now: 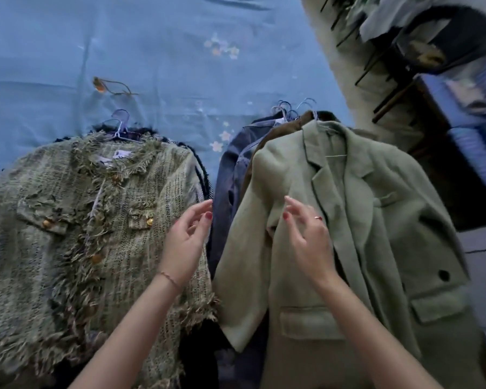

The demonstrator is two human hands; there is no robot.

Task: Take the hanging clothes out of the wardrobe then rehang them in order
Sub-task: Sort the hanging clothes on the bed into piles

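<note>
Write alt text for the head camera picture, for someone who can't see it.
Two bare hands, left hand and right hand, hover open above clothes on hangers lying on a blue bedsheet. A fringed green tweed jacket lies left; a sage green blazer tops a pile right.

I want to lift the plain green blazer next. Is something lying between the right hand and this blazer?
Nothing visible does. The right hand hovers directly over the green blazer, which lies on top of its pile, above the brown garment and the dark blue one. The left hand is beside it, over the tweed jacket's edge.
</note>
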